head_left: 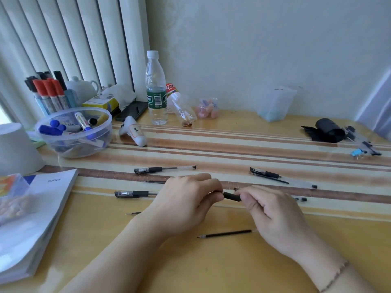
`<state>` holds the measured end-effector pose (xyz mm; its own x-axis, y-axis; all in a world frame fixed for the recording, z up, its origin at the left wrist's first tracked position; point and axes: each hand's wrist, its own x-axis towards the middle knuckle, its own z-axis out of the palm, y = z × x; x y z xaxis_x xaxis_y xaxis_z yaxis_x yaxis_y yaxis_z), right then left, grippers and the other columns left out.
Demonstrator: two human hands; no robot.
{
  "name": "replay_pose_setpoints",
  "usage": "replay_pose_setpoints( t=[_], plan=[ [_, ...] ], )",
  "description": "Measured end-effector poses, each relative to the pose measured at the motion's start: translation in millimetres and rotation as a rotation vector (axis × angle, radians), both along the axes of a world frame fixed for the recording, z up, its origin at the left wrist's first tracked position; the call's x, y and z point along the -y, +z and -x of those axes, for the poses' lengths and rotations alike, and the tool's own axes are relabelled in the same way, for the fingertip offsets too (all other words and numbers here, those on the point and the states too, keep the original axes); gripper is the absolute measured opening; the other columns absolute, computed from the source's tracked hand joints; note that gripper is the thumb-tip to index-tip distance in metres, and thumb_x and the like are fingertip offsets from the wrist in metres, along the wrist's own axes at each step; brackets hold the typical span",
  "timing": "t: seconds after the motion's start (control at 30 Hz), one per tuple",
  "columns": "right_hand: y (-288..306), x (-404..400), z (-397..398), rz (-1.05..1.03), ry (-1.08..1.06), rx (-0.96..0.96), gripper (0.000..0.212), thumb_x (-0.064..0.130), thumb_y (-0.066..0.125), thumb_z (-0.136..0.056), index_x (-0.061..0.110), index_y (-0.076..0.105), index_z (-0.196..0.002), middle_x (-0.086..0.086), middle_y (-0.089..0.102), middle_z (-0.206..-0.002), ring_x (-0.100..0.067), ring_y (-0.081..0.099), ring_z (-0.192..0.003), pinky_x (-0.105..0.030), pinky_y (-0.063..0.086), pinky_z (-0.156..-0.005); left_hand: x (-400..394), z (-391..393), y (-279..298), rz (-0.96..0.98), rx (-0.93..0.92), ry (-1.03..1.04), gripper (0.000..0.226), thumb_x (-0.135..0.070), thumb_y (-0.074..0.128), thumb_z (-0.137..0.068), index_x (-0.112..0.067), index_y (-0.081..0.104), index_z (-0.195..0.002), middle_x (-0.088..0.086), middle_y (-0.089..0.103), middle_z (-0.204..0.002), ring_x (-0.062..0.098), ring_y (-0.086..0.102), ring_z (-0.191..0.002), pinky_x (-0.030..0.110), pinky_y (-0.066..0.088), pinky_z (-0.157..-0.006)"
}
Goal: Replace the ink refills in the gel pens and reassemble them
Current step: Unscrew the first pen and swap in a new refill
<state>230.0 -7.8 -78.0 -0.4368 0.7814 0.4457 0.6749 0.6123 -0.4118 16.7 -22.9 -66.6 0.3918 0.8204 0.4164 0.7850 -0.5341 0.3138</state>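
My left hand [186,199] and my right hand [273,214] meet at the table's middle, both pinching one black gel pen [231,196]; only its dark grip shows between the fingers. A loose black refill [226,234] lies just in front of my right hand. Another refill tip [133,213] pokes out left of my left wrist, and a thin refill [153,181] lies behind that hand. Capped pens rest at the upper left [165,169], at the left [135,194] and at the upper right [266,173]. A clear pen barrel [300,199] shows behind my right hand.
A clear bowl of markers [74,132], a marker cup [50,96], a white tub [17,149] and a book [42,212] crowd the left. A water bottle [156,89], a tipped bottle [182,106] and a black roll [326,130] stand further back.
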Motion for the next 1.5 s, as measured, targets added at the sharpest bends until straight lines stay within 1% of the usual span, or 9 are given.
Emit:
replay_pose_setpoints(
  t=[0.2,0.5,0.63,0.73,0.87,1.0,1.1,1.3,1.5],
  plan=[
    [4,3,6,-0.170,-0.030,-0.018,0.020,0.033,0.056,-0.089,0.026,0.073,-0.083,0.022,0.060,-0.067,-0.001,0.051,-0.056,-0.019,0.041,-0.047,-1,-4,-2,0.023,0.111,0.008,0.024,-0.036,0.039,-0.093,-0.023,0.046,-0.075,-0.008,0.044,-0.067,0.020,0.045,-0.063,0.040,0.044,-0.054],
    [0,4,8,-0.496,0.007,-0.139,0.012,0.001,0.078,-0.074,0.009,0.078,-0.082,0.005,0.075,-0.076,-0.019,0.068,-0.069,-0.036,0.052,-0.060,-3,-5,-3,0.134,0.302,0.003,0.039,-0.032,0.043,-0.094,-0.026,0.029,-0.058,-0.003,0.033,-0.052,0.018,0.031,-0.055,0.035,0.031,-0.052],
    [8,4,7,-0.211,0.007,-0.095,0.034,0.039,0.053,-0.091,0.016,0.068,-0.112,0.017,0.064,-0.095,0.009,0.057,-0.071,-0.009,0.048,-0.070,-1,-3,1,-0.012,0.318,0.014,0.040,-0.036,0.041,-0.098,-0.027,0.028,-0.061,-0.007,0.032,-0.054,0.016,0.034,-0.054,0.036,0.034,-0.049],
    [5,0,3,-0.128,0.038,-0.064,0.031,0.038,0.044,-0.095,0.022,0.070,-0.099,0.026,0.059,-0.081,0.004,0.057,-0.065,-0.016,0.047,-0.056,-3,3,0,-0.044,0.312,0.039,0.040,-0.037,0.041,-0.097,-0.023,0.033,-0.061,-0.007,0.032,-0.053,0.020,0.035,-0.054,0.039,0.037,-0.047],
    [5,-1,3,-0.191,-0.043,-0.172,0.012,0.029,0.073,-0.079,0.021,0.064,-0.080,0.019,0.058,-0.073,-0.006,0.055,-0.060,-0.023,0.047,-0.052,-4,3,-2,0.022,0.367,0.027,0.045,-0.041,0.040,-0.097,-0.018,0.035,-0.059,-0.002,0.036,-0.051,0.023,0.038,-0.053,0.041,0.038,-0.048],
    [7,1,2,-0.120,-0.010,-0.106,0.031,0.049,0.059,-0.087,0.027,0.062,-0.108,0.017,0.058,-0.076,-0.004,0.050,-0.048,-0.013,0.039,-0.049,-3,0,-1,0.059,0.393,0.006,0.042,-0.035,0.045,-0.099,-0.014,0.049,-0.063,-0.003,0.043,-0.051,0.016,0.042,-0.052,0.038,0.040,-0.051],
    [7,-1,1,-0.134,0.012,-0.066,0.029,0.045,0.049,-0.093,0.025,0.071,-0.096,0.017,0.061,-0.078,-0.003,0.051,-0.051,-0.022,0.041,-0.043,-2,-1,1,0.091,0.401,0.002,0.035,-0.031,0.051,-0.097,-0.015,0.057,-0.067,-0.005,0.047,-0.053,0.015,0.044,-0.053,0.036,0.039,-0.052],
    [11,-6,-10,-0.078,-0.052,-0.132,0.019,0.035,0.064,-0.083,0.019,0.073,-0.089,0.015,0.065,-0.084,-0.008,0.061,-0.065,-0.030,0.051,-0.055,-3,9,9,0.158,0.535,0.070,0.027,-0.019,0.056,-0.094,-0.013,0.058,-0.068,-0.005,0.041,-0.051,0.008,0.034,-0.046,0.027,0.032,-0.047],
    [18,-18,-36,0.057,-0.258,-0.091,0.016,0.015,0.071,-0.082,0.026,0.060,-0.081,0.018,0.055,-0.083,0.004,0.055,-0.076,-0.011,0.037,-0.061,-5,28,18,0.112,0.637,0.192,0.026,-0.017,0.055,-0.095,-0.007,0.059,-0.071,-0.004,0.038,-0.049,0.006,0.031,-0.043,0.015,0.028,-0.044]
  ],
)
